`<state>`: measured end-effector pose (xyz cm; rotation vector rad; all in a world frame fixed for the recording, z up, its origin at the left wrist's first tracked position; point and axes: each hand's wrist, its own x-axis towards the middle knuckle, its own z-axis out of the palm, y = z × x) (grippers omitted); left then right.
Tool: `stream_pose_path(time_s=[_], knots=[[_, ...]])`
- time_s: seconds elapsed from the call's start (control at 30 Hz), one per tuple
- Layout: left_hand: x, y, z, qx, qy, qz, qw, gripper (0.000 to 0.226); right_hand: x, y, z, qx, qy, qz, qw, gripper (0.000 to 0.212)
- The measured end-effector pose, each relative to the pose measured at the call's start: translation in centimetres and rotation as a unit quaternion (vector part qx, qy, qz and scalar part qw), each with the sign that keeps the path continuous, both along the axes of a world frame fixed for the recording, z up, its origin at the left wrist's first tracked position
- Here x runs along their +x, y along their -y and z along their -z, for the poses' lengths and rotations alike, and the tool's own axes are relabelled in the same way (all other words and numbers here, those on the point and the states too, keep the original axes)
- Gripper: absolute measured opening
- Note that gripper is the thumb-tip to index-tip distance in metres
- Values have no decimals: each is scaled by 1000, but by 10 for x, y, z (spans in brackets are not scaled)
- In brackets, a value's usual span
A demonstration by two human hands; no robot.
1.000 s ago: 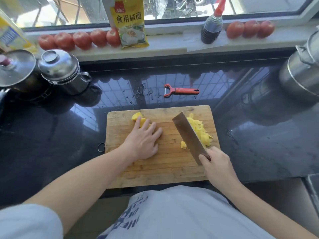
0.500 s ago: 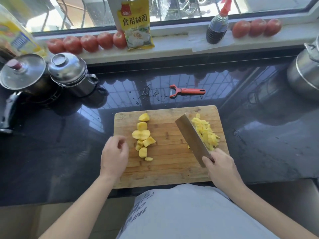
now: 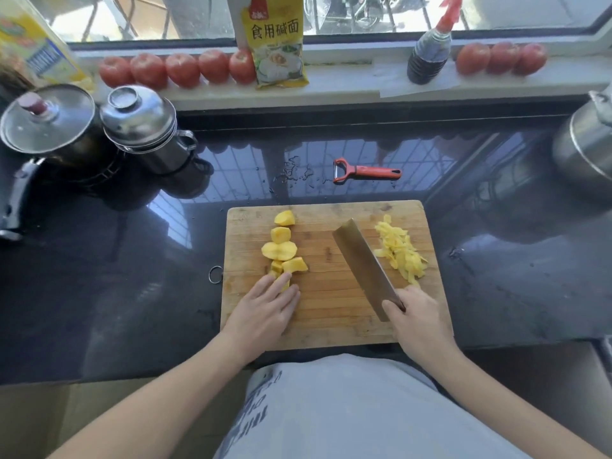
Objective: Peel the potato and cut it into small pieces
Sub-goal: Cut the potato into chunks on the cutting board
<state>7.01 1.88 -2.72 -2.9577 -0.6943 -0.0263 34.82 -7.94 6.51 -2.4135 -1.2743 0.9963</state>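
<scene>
The peeled yellow potato chunks (image 3: 281, 248) lie in a loose row on the left half of the rectangular wooden cutting board (image 3: 331, 313), with the left hand (image 3: 265, 309) resting straight-fingered on the nearest pieces, though whether it pins one down cannot be told. The right hand (image 3: 419, 318) grips the handle of the broad steel cleaver (image 3: 362, 266), blade raised beside a heap of pale potato peelings (image 3: 400, 251). The chunks look firm, light and probably wet-slick, so each is best held from above, flat face down.
</scene>
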Motion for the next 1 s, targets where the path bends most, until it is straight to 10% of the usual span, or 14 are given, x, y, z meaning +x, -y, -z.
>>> stream_pose_path(time_s=[0.27, 0.5, 1.0], knots=[[-12, -18, -10, -37, 57, 62, 996, 41, 0, 27, -8, 37, -13, 104, 994, 29], [37, 30, -29, -260, 186, -196, 927, 35, 104, 25, -18, 73, 158, 32, 984, 14], [92, 69, -51, -379, -26, -462, 801, 50, 183, -86, 18, 93, 252, -333, 904, 23]])
